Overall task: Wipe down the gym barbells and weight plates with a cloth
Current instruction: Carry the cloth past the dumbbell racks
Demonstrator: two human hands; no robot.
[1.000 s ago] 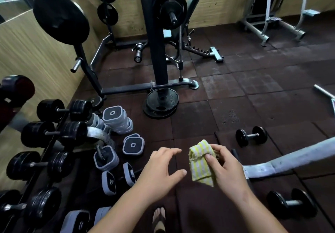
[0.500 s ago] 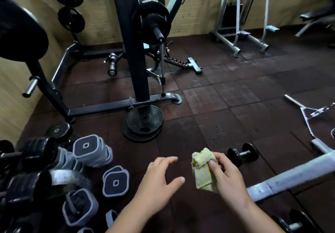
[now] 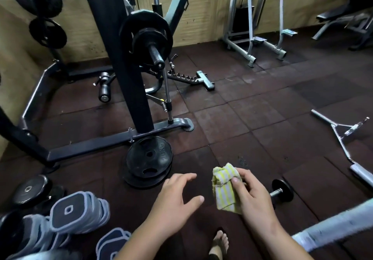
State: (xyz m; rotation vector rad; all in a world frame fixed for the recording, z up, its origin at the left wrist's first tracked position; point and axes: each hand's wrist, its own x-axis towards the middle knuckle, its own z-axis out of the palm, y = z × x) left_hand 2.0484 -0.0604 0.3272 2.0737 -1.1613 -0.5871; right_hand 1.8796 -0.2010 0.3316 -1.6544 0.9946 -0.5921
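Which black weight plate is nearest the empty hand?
The top plate of the floor stack beside the rack, just beyond the left hand; others sit farther away.

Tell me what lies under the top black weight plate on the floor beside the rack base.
At least one more black plate lies under the top plate, its rim showing along the lower left. The floor mat directly below the stack is covered.

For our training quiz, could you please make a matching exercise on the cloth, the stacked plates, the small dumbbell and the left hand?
Things: 1 cloth; 2 stacked plates; 3 small dumbbell; 4 left hand.
States: A on the floor beside the rack base; B empty, fingers spread; C pinched by the right hand; D on the floor, partly hidden by that hand.
Pairs: 1-C; 2-A; 3-D; 4-B.
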